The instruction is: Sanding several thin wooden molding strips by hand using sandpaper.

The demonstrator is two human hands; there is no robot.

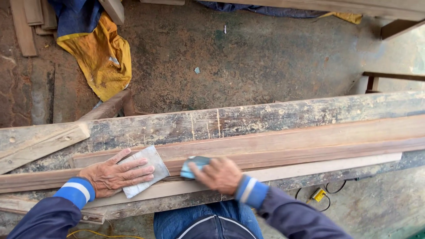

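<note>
Fingers (200,173) of the right hand (220,175) clamp a folded blue sandpaper piece (195,165) against the reddish plank (287,144); left fingers (137,170) lie spread on a grey sheet (144,170).

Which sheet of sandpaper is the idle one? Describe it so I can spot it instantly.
Find the long reddish wooden strip lying across the worn bench. Near its left end, the left hand lies flat on a grey sheet. It is spread open, unlike the folded blue piece gripped by the right hand.

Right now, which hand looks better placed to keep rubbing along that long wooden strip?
Probably the right hand: it grips a folded blue pad pressed against the wooden strip. The left hand lies flat on a grey sheet, seemingly just steadying it.
</note>
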